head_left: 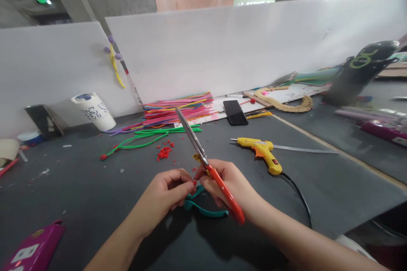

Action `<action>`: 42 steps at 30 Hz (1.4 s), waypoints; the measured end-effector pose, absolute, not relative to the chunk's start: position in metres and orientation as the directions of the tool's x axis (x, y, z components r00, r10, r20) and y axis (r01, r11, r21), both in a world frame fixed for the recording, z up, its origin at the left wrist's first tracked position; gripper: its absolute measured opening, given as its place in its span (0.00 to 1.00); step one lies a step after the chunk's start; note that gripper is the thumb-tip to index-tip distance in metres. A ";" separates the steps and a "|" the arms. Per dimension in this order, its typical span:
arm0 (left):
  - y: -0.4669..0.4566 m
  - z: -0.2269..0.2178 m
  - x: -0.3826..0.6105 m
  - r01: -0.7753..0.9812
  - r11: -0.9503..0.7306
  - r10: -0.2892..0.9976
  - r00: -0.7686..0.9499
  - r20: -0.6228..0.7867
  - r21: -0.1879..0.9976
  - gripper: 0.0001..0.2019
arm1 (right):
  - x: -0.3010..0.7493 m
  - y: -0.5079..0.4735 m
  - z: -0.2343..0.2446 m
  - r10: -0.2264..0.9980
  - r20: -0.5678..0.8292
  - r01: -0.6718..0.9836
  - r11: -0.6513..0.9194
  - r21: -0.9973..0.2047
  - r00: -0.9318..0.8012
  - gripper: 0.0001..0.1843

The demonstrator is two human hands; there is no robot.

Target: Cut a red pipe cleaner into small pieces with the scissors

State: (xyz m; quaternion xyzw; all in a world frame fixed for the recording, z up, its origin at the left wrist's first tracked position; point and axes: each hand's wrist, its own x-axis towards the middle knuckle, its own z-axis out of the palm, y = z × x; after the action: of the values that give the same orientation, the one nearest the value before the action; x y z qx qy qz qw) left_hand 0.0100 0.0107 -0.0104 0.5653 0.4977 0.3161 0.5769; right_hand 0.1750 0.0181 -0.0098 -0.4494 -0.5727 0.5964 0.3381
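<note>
My right hand (233, 182) is closed around red-handled scissors (227, 194), whose metal blades point up and away to the left. Thumb and fingertips of my left hand (170, 188) pinch a small red piece (195, 183), close to the fingers of my right hand. Its exact shape is mostly hidden. Below both hands, a tool with teal handles (206, 211) lies on the table, its head covered. Just beyond my hands is a scatter of small red bits (164, 153). Green fuzzy stems (143, 139), one red-tipped, lie farther left.
A yellow glue gun (262, 150) with a black cord lies to the right. Behind are a bundle of colored pipe cleaners (178, 110), a phone (235, 112) and a white cup (93, 112). A purple box (38, 247) sits front left; a dark bottle (356, 74) stands right.
</note>
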 end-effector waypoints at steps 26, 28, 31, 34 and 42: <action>0.011 -0.011 0.013 0.111 0.220 0.952 0.194 -0.238 0.969 0.08 | 0.176 0.018 -0.010 0.927 -0.112 0.189 -0.046 -0.981 -0.357 0.03; 0.010 -0.011 0.013 0.120 0.203 0.949 0.221 -0.226 0.972 0.07 | 0.176 0.018 -0.010 0.925 -0.103 0.171 -0.041 -0.984 -0.365 0.02; 0.009 -0.010 0.015 0.128 0.188 0.952 0.219 -0.213 0.974 0.05 | 0.176 0.016 -0.012 0.920 -0.068 0.153 -0.009 -0.988 -0.385 0.02; 0.009 -0.009 0.017 0.157 0.154 0.961 0.208 -0.185 0.976 0.05 | 0.176 0.016 -0.013 0.926 -0.023 0.164 0.042 -0.986 -0.377 0.02; 0.006 -0.008 0.021 0.188 0.127 0.970 0.182 -0.162 0.974 0.04 | 0.175 0.016 -0.013 0.939 0.040 0.319 0.156 -0.935 -0.342 0.02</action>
State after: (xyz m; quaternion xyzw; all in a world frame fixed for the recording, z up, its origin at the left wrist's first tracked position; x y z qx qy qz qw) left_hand 0.0207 0.0057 -0.0080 0.5509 0.5253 0.3645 0.5364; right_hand 0.1748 0.0164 -0.0128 -0.4623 -0.6804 0.4563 0.3393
